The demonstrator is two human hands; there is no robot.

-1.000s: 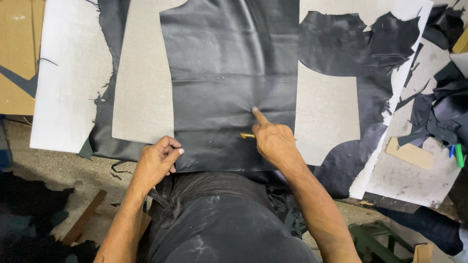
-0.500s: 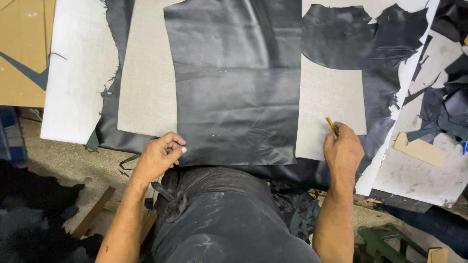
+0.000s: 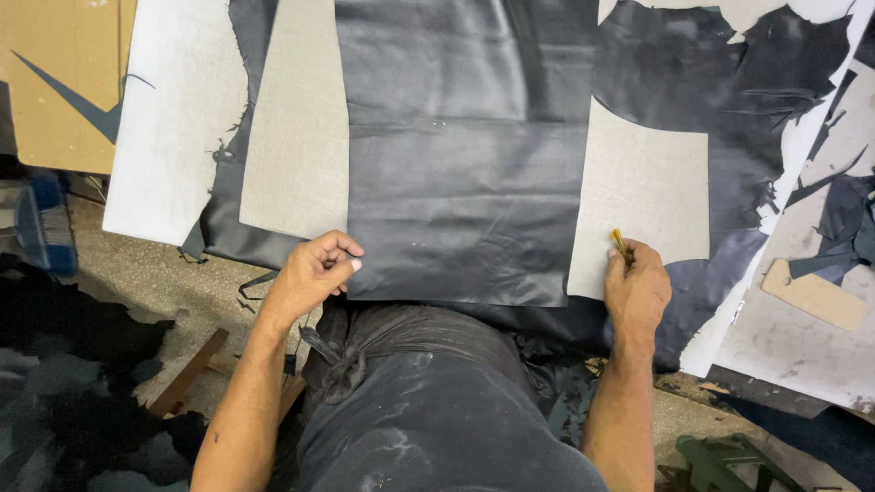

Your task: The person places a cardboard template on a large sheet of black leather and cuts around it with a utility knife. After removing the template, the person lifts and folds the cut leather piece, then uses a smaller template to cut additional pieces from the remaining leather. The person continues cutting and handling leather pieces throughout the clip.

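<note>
A black leather panel [image 3: 465,182] is laid flat across the worktable, its lower edge at the near table edge. It is flanked by two grey pattern pieces: a left pattern piece [image 3: 296,137] and a right pattern piece [image 3: 643,200].

The left hand [image 3: 310,278] is placed at the lower left corner of the black leather panel. Its fingers are curled, and the corner edge appears to be pinched between thumb and fingers.

The right hand [image 3: 638,292] is positioned on the lower edge of the right pattern piece. A thin yellow marking tool [image 3: 621,244] is clasped in its closed fingers, with the tip resting on the grey surface.

Darker leather offcuts [image 3: 720,82] are spread beyond the right pattern piece. A tan cardboard template [image 3: 814,293] is located well apart to the right. A white sheet [image 3: 169,118] is seen to the left.
</note>
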